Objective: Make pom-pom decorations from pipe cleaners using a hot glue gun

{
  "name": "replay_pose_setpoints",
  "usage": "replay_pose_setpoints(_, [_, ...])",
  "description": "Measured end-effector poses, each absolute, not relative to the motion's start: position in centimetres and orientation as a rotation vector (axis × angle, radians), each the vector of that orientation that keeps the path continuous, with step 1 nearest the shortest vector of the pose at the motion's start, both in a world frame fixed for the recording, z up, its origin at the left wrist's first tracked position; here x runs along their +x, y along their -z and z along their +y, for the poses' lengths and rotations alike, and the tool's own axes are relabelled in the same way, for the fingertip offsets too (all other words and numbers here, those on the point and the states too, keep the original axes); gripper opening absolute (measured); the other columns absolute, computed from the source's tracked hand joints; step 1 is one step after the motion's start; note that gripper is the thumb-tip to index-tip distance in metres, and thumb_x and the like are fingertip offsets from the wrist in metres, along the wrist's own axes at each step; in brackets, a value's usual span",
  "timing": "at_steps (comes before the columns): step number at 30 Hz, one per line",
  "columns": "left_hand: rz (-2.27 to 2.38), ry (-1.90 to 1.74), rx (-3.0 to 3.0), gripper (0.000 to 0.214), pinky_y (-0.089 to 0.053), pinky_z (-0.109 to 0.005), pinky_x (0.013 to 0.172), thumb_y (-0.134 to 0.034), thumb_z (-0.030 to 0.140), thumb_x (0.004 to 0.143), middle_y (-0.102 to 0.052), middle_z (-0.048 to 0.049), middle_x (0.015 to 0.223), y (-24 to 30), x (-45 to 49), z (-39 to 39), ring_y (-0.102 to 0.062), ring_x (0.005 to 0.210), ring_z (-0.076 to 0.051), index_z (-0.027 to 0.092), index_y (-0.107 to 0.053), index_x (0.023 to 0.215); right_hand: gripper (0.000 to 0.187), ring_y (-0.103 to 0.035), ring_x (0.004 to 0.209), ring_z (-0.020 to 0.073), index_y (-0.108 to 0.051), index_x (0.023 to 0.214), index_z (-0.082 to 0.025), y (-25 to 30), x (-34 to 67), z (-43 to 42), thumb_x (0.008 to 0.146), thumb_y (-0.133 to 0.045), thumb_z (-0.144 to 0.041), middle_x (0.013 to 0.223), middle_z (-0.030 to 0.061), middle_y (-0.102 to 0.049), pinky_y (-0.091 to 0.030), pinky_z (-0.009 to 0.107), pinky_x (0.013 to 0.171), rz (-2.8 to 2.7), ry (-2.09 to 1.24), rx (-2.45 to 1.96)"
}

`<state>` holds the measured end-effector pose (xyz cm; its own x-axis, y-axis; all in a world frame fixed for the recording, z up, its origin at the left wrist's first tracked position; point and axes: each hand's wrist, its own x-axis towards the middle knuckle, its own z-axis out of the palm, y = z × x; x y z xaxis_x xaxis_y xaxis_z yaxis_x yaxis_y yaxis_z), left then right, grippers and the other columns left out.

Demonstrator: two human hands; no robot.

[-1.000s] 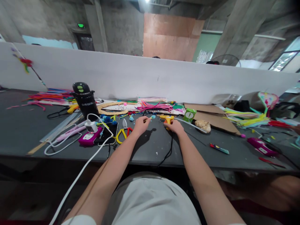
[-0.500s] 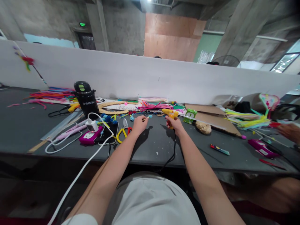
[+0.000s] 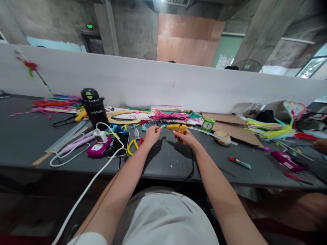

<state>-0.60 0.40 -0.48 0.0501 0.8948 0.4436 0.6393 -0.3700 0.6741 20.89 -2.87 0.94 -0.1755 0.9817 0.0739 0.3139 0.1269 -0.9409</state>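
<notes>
My right hand [image 3: 184, 136] is wrapped round a yellow hot glue gun [image 3: 176, 128], its nozzle pointing left. A clear glue stick [image 3: 209, 133] sticks out of the gun's back, and a black cord hangs below. My left hand [image 3: 152, 134] pinches a small light-blue fuzzy piece [image 3: 163, 126], close to the nozzle; whether the two touch I cannot tell. Just left of that hand lie yellow-and-red handled pliers or cutters [image 3: 135, 144]. Behind both hands is a bundle of pink pipe cleaners [image 3: 170, 115].
A black bottle [image 3: 94, 109], a purple power strip [image 3: 98, 148] with a white charger and a phone [image 3: 120, 146] lie left. Cardboard [image 3: 237, 133], a round tan lump [image 3: 221, 138], a green packet [image 3: 208, 125] and a utility knife [image 3: 240, 162] lie right. Another person's hand [image 3: 320, 146] shows far right.
My right hand has moved the glue gun left, bringing its nozzle close to the blue piece. My left hand has stayed put. The other person's hand has drawn back right.
</notes>
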Motion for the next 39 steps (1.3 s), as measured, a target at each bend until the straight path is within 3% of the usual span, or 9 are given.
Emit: replay_pose_setpoints(39, [1.491, -1.206, 2.07, 0.032, -0.034, -0.026, 0.059, -0.05, 0.04, 0.087, -0.068, -0.0057, 0.071, 0.5, -0.5, 0.3, -0.056, 0.066, -0.017, 0.017, -0.068, 0.075, 0.048, -0.046, 0.042, 0.009, -0.052, 0.06, -0.02, 0.1, 20.8, -2.3, 0.076, -0.062, -0.063, 0.049, -0.0008, -0.049, -0.037, 0.02, 0.036, -1.724, -1.015, -1.277])
